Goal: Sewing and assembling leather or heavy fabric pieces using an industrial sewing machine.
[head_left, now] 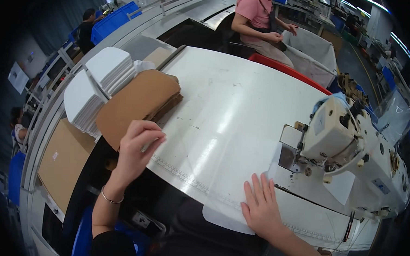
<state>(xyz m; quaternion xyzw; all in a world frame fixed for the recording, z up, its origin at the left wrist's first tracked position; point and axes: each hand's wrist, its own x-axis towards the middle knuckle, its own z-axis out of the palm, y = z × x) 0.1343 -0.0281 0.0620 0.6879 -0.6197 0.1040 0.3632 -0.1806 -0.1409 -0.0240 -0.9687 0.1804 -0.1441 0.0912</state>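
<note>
My left hand (141, 143) is raised at the near edge of the brown stack, its thumb and fingers bent together in a pinch. What they hold, if anything, I cannot make out. Flat on a thin white sheet (225, 221) lies my right hand (260, 205), fingers stretched out. That sheet hangs over the table's front edge and reaches up toward the sewing machine (334, 130) on the right. A stack of brown rounded panels (134, 103) sits at the table's left, with white stacked panels (84, 96) behind it.
The white worktable (216, 82) carries a ruler strip along its front edge. Tweezers (348, 227) and loose threads lie at the right. Across the table, a person in a pink shirt (250, 12) sits by a pale fabric bin (311, 52). A cardboard sheet (64, 160) stands at left.
</note>
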